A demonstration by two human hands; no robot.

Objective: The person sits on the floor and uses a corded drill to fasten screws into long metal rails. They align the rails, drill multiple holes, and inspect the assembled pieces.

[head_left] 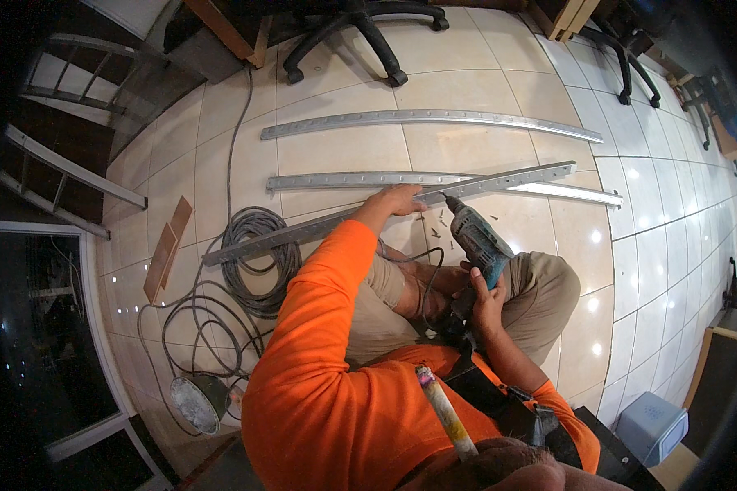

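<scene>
My right hand grips a teal-and-grey power drill by its handle, its chuck pointing away from me. The drill's tip is at a long grey metal channel that lies slanted in front of my legs. On that channel, just left of the drill tip, my left hand is closed over it; some fingertips are hidden. The channel crosses a second metal channel on the floor, and its left end rests over a coiled cable. Several loose screws lie beside the drill.
A third metal channel lies farther off on the tiled floor. Brown board pieces and a metal-shaded lamp are at the left. Wheeled chair legs stand at the far side, a blue-grey bin at the lower right.
</scene>
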